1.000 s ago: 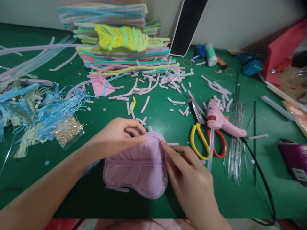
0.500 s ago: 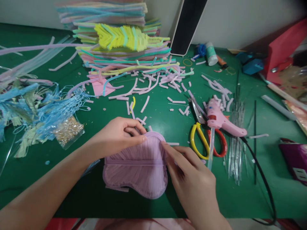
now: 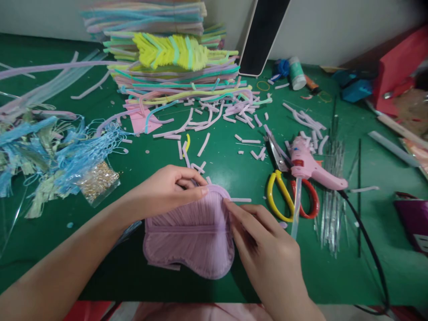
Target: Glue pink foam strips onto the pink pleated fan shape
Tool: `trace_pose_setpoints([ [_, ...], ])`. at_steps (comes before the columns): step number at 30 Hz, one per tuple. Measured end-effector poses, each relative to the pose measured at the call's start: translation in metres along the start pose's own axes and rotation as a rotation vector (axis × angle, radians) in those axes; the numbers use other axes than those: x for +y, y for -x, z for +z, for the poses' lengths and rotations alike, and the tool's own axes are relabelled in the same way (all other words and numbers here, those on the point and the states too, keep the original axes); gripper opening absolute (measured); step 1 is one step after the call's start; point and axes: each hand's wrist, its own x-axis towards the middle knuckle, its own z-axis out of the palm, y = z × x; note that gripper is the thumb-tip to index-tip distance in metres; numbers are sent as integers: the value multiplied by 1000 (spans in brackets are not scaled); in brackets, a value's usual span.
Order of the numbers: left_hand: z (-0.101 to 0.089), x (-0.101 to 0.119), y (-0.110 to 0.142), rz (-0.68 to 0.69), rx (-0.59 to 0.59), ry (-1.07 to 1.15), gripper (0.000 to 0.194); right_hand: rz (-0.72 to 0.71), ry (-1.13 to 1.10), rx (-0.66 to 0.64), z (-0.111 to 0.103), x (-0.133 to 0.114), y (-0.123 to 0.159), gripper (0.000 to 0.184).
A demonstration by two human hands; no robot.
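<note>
A lilac, wing-shaped piece made of pipe cleaners (image 3: pixel 190 252) lies near the table's front edge, with a straight band across its middle and a raised rim around its outline. My left hand (image 3: pixel 174 191) pinches the top of that rim between thumb and fingers. At the upper right of the rim, my right hand (image 3: pixel 264 245) closes thumb and forefinger on the edge. Parts of the rim are hidden under the fingertips. A short lilac offcut (image 3: pixel 241 200) lies just beyond my right fingertips.
Right of my hands are scissors (image 3: pixel 281 196) with yellow and red handles, a pink glue gun (image 3: pixel 307 165) with its cord, and thin silvery strips (image 3: pixel 331 214). Blue tassels (image 3: pixel 70 151) and a bag of gold bits (image 3: pixel 99 182) lie left. Bundled pipe cleaners (image 3: pixel 174 51) stand behind, among lilac offcuts.
The view has shifted slightly, moving the table items a little to the right. Both hands keep nearly the same grip on the lilac piece.
</note>
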Motion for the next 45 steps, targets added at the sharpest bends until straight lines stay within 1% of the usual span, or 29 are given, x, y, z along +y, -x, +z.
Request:
trace_pose_setpoints([
  [2, 0, 0, 0, 19, -5, -7, 29, -6, -2, -3, 0, 0, 0, 29],
  [6, -1, 1, 1, 18, -49, 1, 23, -17, -15, -19, 1, 0, 0, 30],
  [10, -1, 2, 1, -6, -49, 14, 20, -36, -16, -13, 1, -2, -1, 29],
  [13, -1, -2, 0, -2, -55, 57, 19, -49, -6, -6, -1, -4, -2, 28],
  [18, 0, -9, -1, 27, -39, 73, 18, -56, 5, -5, -1, -5, -3, 27],
  [22, -1, -7, -1, 23, -41, 58, 21, -43, 12, -21, 0, -2, 0, 28],
  [26, -1, -5, -2, 2, -42, 24, 23, -53, 18, -6, 0, -2, 1, 28],
  [36, -1, -7, -2, 30, -34, 19, 22, -47, 32, -8, 2, -1, 0, 28],
  [41, -1, -7, -1, 14, -47, 31, 23, -49, 29, -10, 2, -2, -1, 28],
  [45, -1, -5, -1, 8, -28, -30, 24, -43, 22, -15, 2, -1, 0, 28],
])
